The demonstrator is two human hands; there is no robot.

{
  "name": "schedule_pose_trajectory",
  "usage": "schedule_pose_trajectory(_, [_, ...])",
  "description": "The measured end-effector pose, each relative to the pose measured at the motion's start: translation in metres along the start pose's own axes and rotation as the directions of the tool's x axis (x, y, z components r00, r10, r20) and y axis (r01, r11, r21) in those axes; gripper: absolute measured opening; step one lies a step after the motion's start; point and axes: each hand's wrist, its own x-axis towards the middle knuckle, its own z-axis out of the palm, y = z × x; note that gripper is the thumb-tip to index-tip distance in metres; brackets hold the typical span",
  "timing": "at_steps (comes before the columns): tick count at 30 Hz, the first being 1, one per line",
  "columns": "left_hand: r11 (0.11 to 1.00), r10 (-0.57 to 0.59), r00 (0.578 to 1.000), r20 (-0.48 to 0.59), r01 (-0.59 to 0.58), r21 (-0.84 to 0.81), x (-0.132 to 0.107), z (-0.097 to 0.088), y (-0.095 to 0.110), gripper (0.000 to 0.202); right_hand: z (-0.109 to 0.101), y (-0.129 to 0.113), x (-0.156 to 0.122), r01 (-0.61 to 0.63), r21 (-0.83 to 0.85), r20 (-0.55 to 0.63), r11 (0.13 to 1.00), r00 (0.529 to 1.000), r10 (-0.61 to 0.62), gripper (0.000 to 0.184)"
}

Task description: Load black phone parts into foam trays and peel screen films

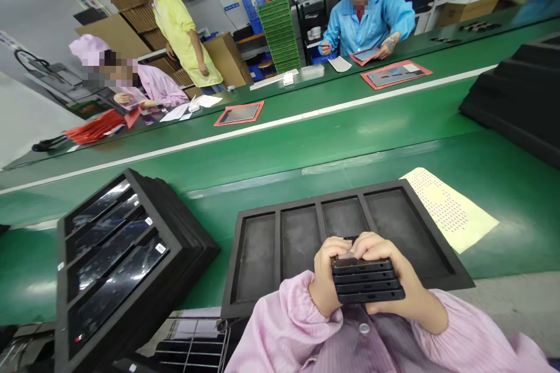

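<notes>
A stack of black devices [366, 280] is gripped by both hands close to the body, over the near rim of an empty tray [306, 203]. The stack appears to be in the course of being squared up. Parting one device off would call for a loosened grip. The left hand [326, 280] is clasped round the stack's left end. The right hand [409, 294] is cupped beneath it, with its fingers curled over the top.

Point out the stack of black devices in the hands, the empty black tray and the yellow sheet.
stack of black devices [366, 281], head view, front edges of the stack.
empty black tray [257, 256], head view, floor of its leftmost compartment.
yellow sheet [450, 210], head view, middle of the dotted sheet.
</notes>
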Motion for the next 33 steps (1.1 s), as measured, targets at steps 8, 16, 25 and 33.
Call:
schedule_pose_trajectory(8, [0.993,0.115,0.993,-0.027,-0.115,-0.006,-0.005,0.002,-0.009,0.016,-0.001,0.003,-0.001,0.085,-0.037,-0.001,0.996,0.996,-0.085,0.040])
schedule_pose_trajectory(16, [0.983,0.185,0.983,-0.012,-0.185,-0.001,-0.005,0.004,-0.010,0.018,-0.002,0.004,-0.003,0.130,-0.030,0.012,0.991,0.992,-0.129,0.040])
schedule_pose_trajectory(25, [0.972,0.220,0.965,0.142,-0.230,0.058,0.003,-0.012,0.000,0.054,-0.003,0.003,0.001,0.107,-0.055,0.037,0.993,0.994,-0.105,0.039])
schedule_pose_trajectory(33, [0.968,0.209,0.936,0.283,-0.240,0.078,0.011,-0.018,0.019,0.062,-0.010,0.004,-0.001,0.170,-0.244,0.083,0.955,0.985,-0.154,0.041])
